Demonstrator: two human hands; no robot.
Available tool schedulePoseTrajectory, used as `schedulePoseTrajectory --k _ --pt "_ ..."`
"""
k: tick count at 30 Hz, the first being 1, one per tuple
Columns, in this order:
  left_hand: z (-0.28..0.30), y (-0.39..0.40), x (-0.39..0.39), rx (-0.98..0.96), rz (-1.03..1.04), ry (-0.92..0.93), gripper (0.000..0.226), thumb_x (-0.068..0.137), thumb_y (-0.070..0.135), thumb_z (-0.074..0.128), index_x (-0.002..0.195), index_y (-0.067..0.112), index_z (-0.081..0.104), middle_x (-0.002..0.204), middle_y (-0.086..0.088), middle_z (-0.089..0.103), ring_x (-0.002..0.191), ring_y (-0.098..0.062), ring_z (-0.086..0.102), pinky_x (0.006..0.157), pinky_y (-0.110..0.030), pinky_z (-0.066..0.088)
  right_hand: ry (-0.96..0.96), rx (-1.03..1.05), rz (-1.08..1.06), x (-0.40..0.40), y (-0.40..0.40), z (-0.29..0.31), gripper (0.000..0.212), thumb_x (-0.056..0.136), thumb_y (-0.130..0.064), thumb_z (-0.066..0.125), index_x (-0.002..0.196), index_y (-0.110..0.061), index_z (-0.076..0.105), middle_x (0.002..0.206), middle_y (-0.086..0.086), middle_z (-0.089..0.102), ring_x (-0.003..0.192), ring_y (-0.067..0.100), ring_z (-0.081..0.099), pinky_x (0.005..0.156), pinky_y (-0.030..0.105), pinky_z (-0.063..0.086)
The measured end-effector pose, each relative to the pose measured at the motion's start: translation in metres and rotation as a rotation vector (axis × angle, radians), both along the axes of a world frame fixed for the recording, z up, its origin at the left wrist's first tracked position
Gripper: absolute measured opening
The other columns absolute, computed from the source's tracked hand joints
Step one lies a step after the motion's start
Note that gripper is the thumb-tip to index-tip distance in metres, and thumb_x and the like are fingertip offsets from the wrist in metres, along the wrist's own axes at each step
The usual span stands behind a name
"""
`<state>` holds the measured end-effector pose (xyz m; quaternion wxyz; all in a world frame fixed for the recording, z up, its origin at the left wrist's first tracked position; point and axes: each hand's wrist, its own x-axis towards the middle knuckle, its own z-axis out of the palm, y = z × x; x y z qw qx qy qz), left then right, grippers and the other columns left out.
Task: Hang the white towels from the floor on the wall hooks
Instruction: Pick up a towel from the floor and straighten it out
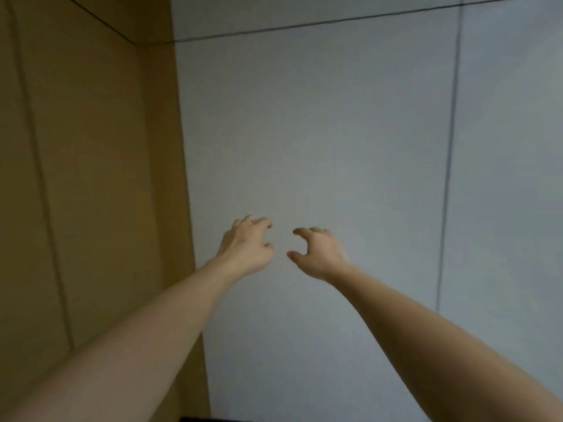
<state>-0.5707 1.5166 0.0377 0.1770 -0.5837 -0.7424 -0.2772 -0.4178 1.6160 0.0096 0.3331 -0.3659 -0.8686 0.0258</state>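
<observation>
Towels and wall hooks are nowhere in the head view, so their place cannot be told from it. Both bare forearms reach forward and up toward a pale grey wall [335,132]. The left hand [246,245] and the right hand [320,254] hang side by side in front of that wall, near each other but apart, with a gap of bare wall between their thumbs. On each hand the fingers are loosely curled like a claw, thumb set apart from the rest, and they grasp nothing. The left fingers [259,222] bend toward the right; the right fingers [304,231] bend toward the left. Whether any fingertip touches the wall cannot be told. Thin dark seams cross the grey wall, one running level near the top and one running upright on the right. To the left, a tan wall [91,147] meets the grey one at a corner.
</observation>
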Motion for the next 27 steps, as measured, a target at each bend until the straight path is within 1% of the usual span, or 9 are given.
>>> schedulePoseTrajectory --k 3,6,9,13,18,22,27 --pt "-0.037 0.063 0.103 -0.081 -0.14 -0.002 0.048 0.082 0.038 0.055 0.13 0.031 0.049 0.134 0.0 0.048 0.124 -0.025 0.042 0.098 -0.036 0.041 -0.047 -0.059 -0.16 0.116 0.04 -0.034 0.062 0.085 -0.055 0.058 0.14 -0.027 0.046 0.135 0.005 0.055 0.125 0.029 0.046 0.1 0.043 0.042" --pt "-0.065 0.112 0.203 -0.139 -0.286 0.008 0.049 0.083 0.042 0.055 0.13 0.032 0.048 0.135 0.001 0.047 0.125 -0.024 0.041 0.099 -0.038 0.041 -0.069 -0.129 -0.317 0.223 0.067 -0.066 0.063 0.084 -0.056 0.057 0.14 -0.028 0.045 0.134 0.005 0.056 0.125 0.029 0.046 0.099 0.043 0.042" --pt "-0.09 0.153 0.296 -0.2 -0.421 0.0 0.05 0.084 0.044 0.055 0.132 0.032 0.047 0.136 0.001 0.047 0.126 -0.023 0.041 0.099 -0.039 0.041 -0.075 -0.202 -0.465 0.322 0.081 -0.095 0.063 0.084 -0.056 0.057 0.14 -0.028 0.045 0.133 0.006 0.056 0.124 0.029 0.046 0.098 0.041 0.041" --pt "-0.123 0.2 0.417 -0.285 -0.602 -0.022 0.05 0.085 0.045 0.055 0.133 0.034 0.045 0.137 0.002 0.045 0.127 -0.023 0.041 0.101 -0.04 0.041 -0.062 -0.309 -0.652 0.443 0.089 -0.134 0.062 0.086 -0.055 0.057 0.141 -0.029 0.043 0.135 0.005 0.054 0.125 0.028 0.046 0.1 0.044 0.041" --pt "-0.163 0.251 0.554 -0.382 -0.853 0.055 0.053 0.088 0.047 0.055 0.137 0.032 0.043 0.139 -0.002 0.045 0.129 -0.024 0.039 0.102 -0.042 0.04 -0.042 -0.421 -0.876 0.564 0.091 -0.176 0.063 0.086 -0.056 0.056 0.141 -0.029 0.042 0.133 0.005 0.055 0.124 0.028 0.046 0.099 0.044 0.043" --pt "-0.198 0.295 0.656 -0.437 -1.043 0.064 0.053 0.087 0.046 0.056 0.136 0.03 0.044 0.14 -0.003 0.045 0.132 -0.025 0.036 0.106 -0.042 0.037 -0.03 -0.477 -1.067 0.65 0.102 -0.206 0.063 0.085 -0.054 0.057 0.141 -0.028 0.044 0.134 0.005 0.055 0.126 0.028 0.044 0.099 0.044 0.042" --pt "-0.25 0.346 0.754 -0.549 -1.226 0.114 0.053 0.088 0.044 0.056 0.137 0.03 0.043 0.139 -0.002 0.044 0.13 -0.025 0.038 0.104 -0.043 0.039 0.024 -0.608 -1.264 0.731 0.122 -0.242 0.06 0.087 -0.048 0.059 0.141 -0.027 0.045 0.134 0.005 0.054 0.125 0.027 0.046 0.098 0.042 0.045"
